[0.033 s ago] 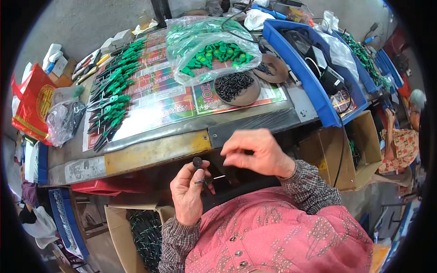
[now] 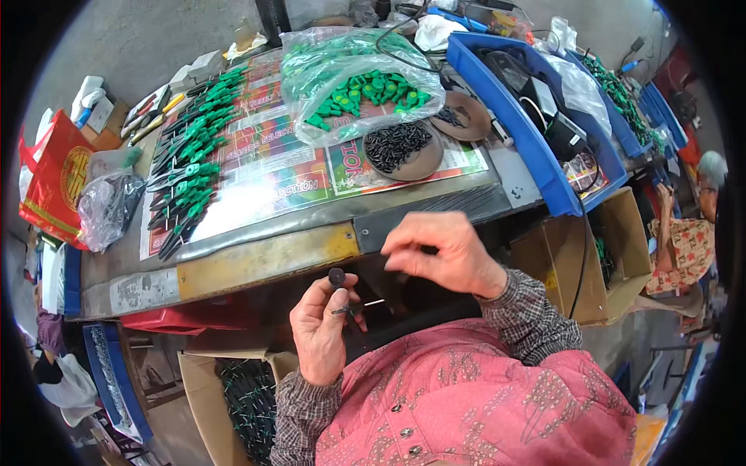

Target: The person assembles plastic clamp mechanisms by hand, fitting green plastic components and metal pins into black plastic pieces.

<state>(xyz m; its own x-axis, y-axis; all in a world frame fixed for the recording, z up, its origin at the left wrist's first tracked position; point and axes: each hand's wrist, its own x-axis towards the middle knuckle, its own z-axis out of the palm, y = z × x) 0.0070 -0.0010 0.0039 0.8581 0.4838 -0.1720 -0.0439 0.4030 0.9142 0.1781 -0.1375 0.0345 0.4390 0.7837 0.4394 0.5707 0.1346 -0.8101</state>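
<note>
Here's the left hand (image 2: pixel 320 335), just off the near edge of the workbench (image 2: pixel 113 268), pinching a small black round-headed part (image 2: pixel 336 276) between thumb and fingers. The dark disc end points up, and a thin pale sliver juts out to the right beside the thumb.

Over to the right hand (image 2: pixel 447 252), a little higher and well apart from the left, in front of the bench edge! Its fingers curl, the thumb comes in close to the index finger, the gap is narrow; whether anything small sits between those tips, I cannot tell.

Beyond it on the bench, a round brown dish (image 2: pixel 423 165) carries a heap of short black pins (image 2: pixel 395 144), with a second round dish (image 2: pixel 478 124) just behind to the right. Left of those, a clear plastic bag (image 2: pixel 317 133) lies open toward us, green plastic pieces (image 2: pixel 373 87) at its mouth. Farther left runs a long row of green-and-black stake-like pieces (image 2: pixel 194 171), and past them stands a red bag (image 2: pixel 53 190). Far right, a long blue tray (image 2: pixel 548 182); near left, below the bench, a cardboard box (image 2: pixel 196 388) full of dark and green pieces (image 2: pixel 249 408).
</note>
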